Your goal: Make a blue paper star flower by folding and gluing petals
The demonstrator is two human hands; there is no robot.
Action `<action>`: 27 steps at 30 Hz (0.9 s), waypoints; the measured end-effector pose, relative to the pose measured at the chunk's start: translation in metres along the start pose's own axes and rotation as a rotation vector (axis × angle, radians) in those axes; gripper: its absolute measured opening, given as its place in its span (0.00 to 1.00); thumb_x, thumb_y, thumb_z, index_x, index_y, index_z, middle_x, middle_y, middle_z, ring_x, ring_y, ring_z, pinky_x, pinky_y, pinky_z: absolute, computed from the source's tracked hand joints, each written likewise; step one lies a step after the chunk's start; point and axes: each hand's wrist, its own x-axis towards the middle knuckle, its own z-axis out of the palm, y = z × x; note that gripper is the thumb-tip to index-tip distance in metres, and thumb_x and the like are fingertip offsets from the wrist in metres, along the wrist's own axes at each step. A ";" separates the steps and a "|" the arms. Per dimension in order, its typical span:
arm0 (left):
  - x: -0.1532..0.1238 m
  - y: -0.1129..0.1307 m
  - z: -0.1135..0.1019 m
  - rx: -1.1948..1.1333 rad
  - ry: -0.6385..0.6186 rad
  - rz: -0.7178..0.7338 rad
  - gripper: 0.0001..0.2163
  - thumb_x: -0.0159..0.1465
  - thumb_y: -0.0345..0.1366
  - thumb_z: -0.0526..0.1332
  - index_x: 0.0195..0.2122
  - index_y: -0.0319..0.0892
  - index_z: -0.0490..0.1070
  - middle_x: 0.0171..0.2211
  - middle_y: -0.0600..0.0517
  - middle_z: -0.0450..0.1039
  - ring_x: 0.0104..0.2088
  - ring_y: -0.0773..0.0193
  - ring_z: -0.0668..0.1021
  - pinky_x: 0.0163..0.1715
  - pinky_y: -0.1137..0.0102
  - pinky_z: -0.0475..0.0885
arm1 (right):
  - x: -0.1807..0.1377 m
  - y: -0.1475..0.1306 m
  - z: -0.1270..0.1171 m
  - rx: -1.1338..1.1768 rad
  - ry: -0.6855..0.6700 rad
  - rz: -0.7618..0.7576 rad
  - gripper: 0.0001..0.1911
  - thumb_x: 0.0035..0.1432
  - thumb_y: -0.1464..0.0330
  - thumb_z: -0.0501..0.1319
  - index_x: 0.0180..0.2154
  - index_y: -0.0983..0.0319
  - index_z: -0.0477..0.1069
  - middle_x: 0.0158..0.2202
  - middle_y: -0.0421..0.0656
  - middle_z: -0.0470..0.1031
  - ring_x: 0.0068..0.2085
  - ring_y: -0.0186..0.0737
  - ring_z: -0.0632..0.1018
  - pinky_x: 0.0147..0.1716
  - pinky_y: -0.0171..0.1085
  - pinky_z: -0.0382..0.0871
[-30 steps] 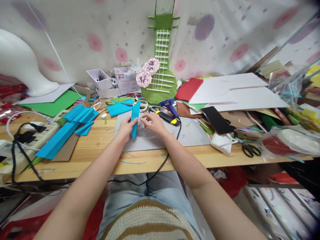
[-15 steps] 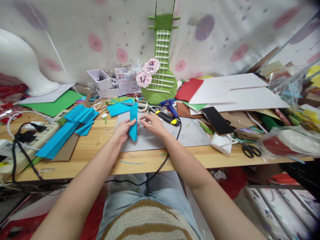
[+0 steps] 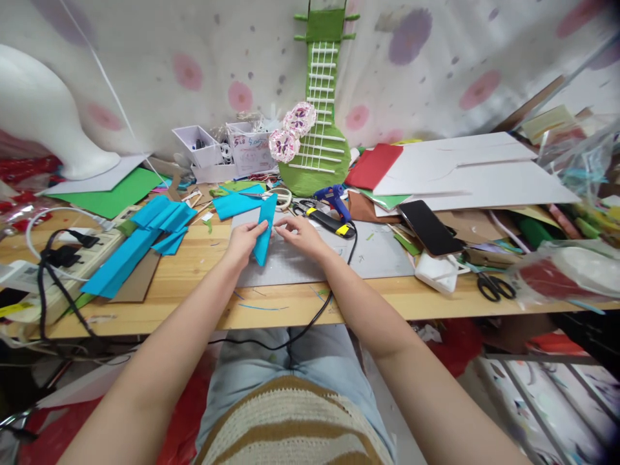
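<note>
My left hand (image 3: 245, 241) grips a folded strip of bright blue paper (image 3: 264, 231), thumb on its face. The strip stands tilted over a grey cutting mat (image 3: 382, 258). Just right of the strip is my right hand (image 3: 301, 234), its thumb and index finger drawn together close to the paper's edge. Anything between those fingertips is too small to make out. Behind the strip lie another blue paper piece (image 3: 236, 205) and scissors with pale handles (image 3: 281, 199).
A blue glue gun (image 3: 334, 199) and yellow-black cutter (image 3: 334, 223) lie beyond my right hand. A green paper guitar (image 3: 317, 155) stands at the back. Left are blue strips (image 3: 116, 261) and a power strip (image 3: 72, 284); right, a phone (image 3: 430, 227) and black scissors (image 3: 496, 287).
The blue strip has tilted, its top leaning further right. My left hand has turned with it, and my right hand stays close beside it. The whole view has shifted slightly.
</note>
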 end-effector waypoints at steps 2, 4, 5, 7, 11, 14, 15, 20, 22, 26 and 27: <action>0.000 0.002 0.001 -0.007 0.013 -0.018 0.12 0.48 0.40 0.69 0.26 0.35 0.74 0.21 0.49 0.75 0.23 0.65 0.75 0.25 0.73 0.70 | 0.000 0.000 0.000 0.010 -0.004 0.002 0.10 0.58 0.64 0.56 0.36 0.60 0.74 0.27 0.38 0.74 0.33 0.34 0.71 0.39 0.35 0.60; -0.001 0.004 0.001 -0.018 0.036 -0.044 0.11 0.48 0.39 0.68 0.25 0.35 0.74 0.20 0.50 0.74 0.22 0.66 0.75 0.25 0.74 0.69 | 0.001 0.001 0.001 0.020 -0.009 -0.003 0.10 0.58 0.64 0.56 0.36 0.59 0.74 0.27 0.38 0.74 0.33 0.34 0.72 0.39 0.35 0.60; -0.001 0.005 0.001 -0.021 0.044 -0.060 0.11 0.48 0.39 0.68 0.24 0.36 0.73 0.19 0.50 0.73 0.22 0.66 0.74 0.24 0.74 0.69 | 0.001 0.002 0.001 0.021 -0.010 -0.004 0.09 0.58 0.64 0.56 0.36 0.59 0.74 0.27 0.38 0.74 0.33 0.34 0.72 0.39 0.35 0.60; -0.001 0.005 0.001 -0.017 0.039 -0.088 0.12 0.47 0.40 0.69 0.24 0.36 0.72 0.19 0.51 0.72 0.22 0.66 0.74 0.23 0.73 0.70 | 0.002 0.005 0.004 0.015 -0.011 0.002 0.10 0.58 0.63 0.57 0.36 0.60 0.74 0.28 0.39 0.74 0.35 0.34 0.72 0.40 0.35 0.60; 0.003 0.002 -0.003 0.042 -0.034 -0.081 0.17 0.39 0.42 0.72 0.26 0.37 0.71 0.20 0.53 0.72 0.22 0.67 0.74 0.24 0.72 0.69 | 0.004 0.010 0.014 -0.003 -0.011 0.007 0.10 0.57 0.64 0.58 0.37 0.60 0.75 0.30 0.40 0.76 0.38 0.35 0.71 0.42 0.36 0.60; 0.010 0.000 -0.008 0.117 -0.008 -0.031 0.19 0.34 0.41 0.72 0.26 0.38 0.71 0.20 0.55 0.72 0.20 0.68 0.72 0.23 0.73 0.68 | 0.004 0.011 0.018 -0.023 -0.009 -0.008 0.09 0.57 0.64 0.58 0.36 0.60 0.75 0.35 0.40 0.77 0.41 0.36 0.71 0.44 0.37 0.61; 0.011 0.000 -0.010 0.138 0.020 -0.024 0.19 0.34 0.40 0.72 0.25 0.38 0.71 0.19 0.55 0.72 0.20 0.68 0.72 0.23 0.73 0.68 | 0.004 0.011 0.018 -0.040 0.003 -0.012 0.09 0.57 0.63 0.59 0.36 0.60 0.75 0.37 0.41 0.77 0.42 0.37 0.71 0.46 0.37 0.60; 0.014 0.003 -0.014 0.171 0.096 -0.114 0.16 0.33 0.37 0.72 0.23 0.37 0.71 0.18 0.53 0.73 0.20 0.66 0.73 0.23 0.72 0.68 | 0.007 0.015 -0.007 -0.274 0.149 0.115 0.10 0.58 0.66 0.56 0.39 0.63 0.73 0.42 0.45 0.75 0.45 0.40 0.72 0.47 0.38 0.62; 0.013 0.004 -0.015 0.196 0.084 -0.118 0.16 0.35 0.37 0.72 0.23 0.37 0.71 0.19 0.51 0.73 0.21 0.65 0.74 0.23 0.72 0.69 | 0.010 0.018 -0.019 -0.389 0.146 0.208 0.12 0.59 0.69 0.54 0.41 0.64 0.72 0.43 0.47 0.74 0.45 0.41 0.72 0.46 0.39 0.63; 0.013 0.005 -0.018 0.181 0.036 -0.084 0.15 0.39 0.39 0.71 0.25 0.37 0.72 0.20 0.52 0.73 0.21 0.66 0.74 0.22 0.71 0.70 | 0.017 0.021 -0.031 -0.650 0.024 0.283 0.14 0.57 0.70 0.54 0.44 0.64 0.71 0.46 0.51 0.72 0.49 0.47 0.69 0.46 0.42 0.64; 0.013 0.005 -0.019 0.160 0.034 -0.080 0.14 0.40 0.38 0.70 0.26 0.37 0.72 0.20 0.53 0.73 0.21 0.66 0.74 0.22 0.71 0.71 | 0.018 0.021 -0.031 -0.711 0.005 0.293 0.15 0.56 0.70 0.54 0.45 0.64 0.70 0.47 0.52 0.71 0.50 0.49 0.68 0.45 0.42 0.64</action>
